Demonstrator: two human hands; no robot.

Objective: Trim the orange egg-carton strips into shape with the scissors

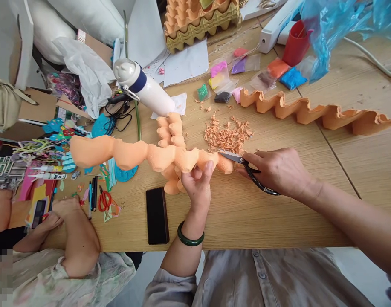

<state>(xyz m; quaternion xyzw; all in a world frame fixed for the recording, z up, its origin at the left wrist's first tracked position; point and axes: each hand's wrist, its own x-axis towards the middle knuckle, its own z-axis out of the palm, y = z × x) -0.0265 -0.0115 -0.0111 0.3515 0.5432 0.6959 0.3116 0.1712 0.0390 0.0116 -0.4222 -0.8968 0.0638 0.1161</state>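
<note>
An orange egg-carton strip with several cups is held up by my left hand, whose fingers pinch it near its right end. My right hand grips black-handled scissors, and their blades lie along the edge of the strip's rightmost cups. Behind the blades sits a heap of orange carton scraps. More cut carton strips lie on the table beneath the held one. Another long, jagged-edged strip rests at the right.
A white bottle stands behind the strip, near small coloured clay packets. Stacked egg trays are at the back. A black phone lies near the front edge. Red scissors and another person's arms are at left.
</note>
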